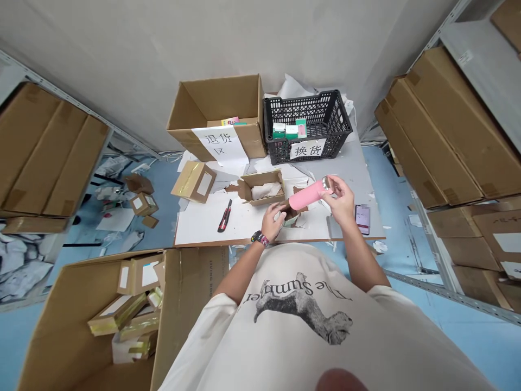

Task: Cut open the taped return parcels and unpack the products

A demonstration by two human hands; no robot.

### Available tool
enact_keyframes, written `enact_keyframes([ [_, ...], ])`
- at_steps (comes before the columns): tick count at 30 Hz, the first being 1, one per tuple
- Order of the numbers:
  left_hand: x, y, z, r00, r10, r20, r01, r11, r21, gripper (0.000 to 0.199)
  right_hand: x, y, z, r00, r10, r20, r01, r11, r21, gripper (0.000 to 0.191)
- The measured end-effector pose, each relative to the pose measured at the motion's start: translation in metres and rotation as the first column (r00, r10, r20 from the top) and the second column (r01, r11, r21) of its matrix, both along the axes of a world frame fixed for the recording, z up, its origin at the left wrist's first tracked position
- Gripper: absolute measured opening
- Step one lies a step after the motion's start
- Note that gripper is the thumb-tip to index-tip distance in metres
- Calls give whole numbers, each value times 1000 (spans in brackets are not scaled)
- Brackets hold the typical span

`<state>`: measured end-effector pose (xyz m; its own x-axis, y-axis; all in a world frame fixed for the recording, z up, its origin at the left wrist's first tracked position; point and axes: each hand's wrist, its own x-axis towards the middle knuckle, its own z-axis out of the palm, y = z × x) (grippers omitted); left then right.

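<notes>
A pink thermos bottle (306,195) with a silver cap is in my right hand (341,200), whose fingers close round the cap end. The bottle leans, its base low and to the left. Just below that base, my left hand (274,221) grips the edge of a small opened box (291,218), partly covered by the bottle and fingers. Behind my hands stands an open cardboard carton (261,187) with white paper in it. To the left on the table lies a red and black box cutter (224,216).
A large labelled cardboard box (220,106) and a black plastic crate (308,122) holding small boxes stand at the back. A taped carton (194,182) sits left, a phone (362,219) right. A big box (101,260) of parcels stands lower left; shelves flank both sides.
</notes>
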<state>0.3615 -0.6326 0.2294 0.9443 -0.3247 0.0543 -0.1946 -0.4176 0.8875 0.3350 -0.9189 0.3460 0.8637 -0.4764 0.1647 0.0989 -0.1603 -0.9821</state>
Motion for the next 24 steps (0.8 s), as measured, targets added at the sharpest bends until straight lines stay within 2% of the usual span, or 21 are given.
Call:
enact_keyframes([
  [2, 2, -7, -13, 1000, 12, -10, -12, 1000, 22, 42, -3, 8, -5, 999, 26, -23, -26, 999, -23, 66],
  [5, 4, -10, -26, 1000, -23, -3, 23, 999, 28, 63, -7, 24, -12, 995, 81, -62, -85, 995, -60, 66],
  [8, 2, -9, -32, 999, -54, 4, 54, 998, 15, 71, -9, 38, -15, 988, 128, -91, -141, 977, -159, 66],
  [13, -2, -12, -37, 999, -23, -30, 23, 1000, -20, 82, -6, 55, -17, 978, 198, -59, -207, 924, -322, 63],
  [16, 0, -14, -39, 999, 11, -30, -11, 1000, -17, 84, -2, 59, -17, 961, 274, -39, -265, 872, -410, 66],
  [19, 3, -11, -41, 1000, 17, 4, -17, 1000, 9, 82, 2, 54, -11, 916, 396, -68, -382, 803, -457, 66],
  [24, 3, -8, -44, 998, -41, 43, 39, 999, 31, 79, 13, 43, -4, 802, 561, -205, -578, 642, -504, 56],
])
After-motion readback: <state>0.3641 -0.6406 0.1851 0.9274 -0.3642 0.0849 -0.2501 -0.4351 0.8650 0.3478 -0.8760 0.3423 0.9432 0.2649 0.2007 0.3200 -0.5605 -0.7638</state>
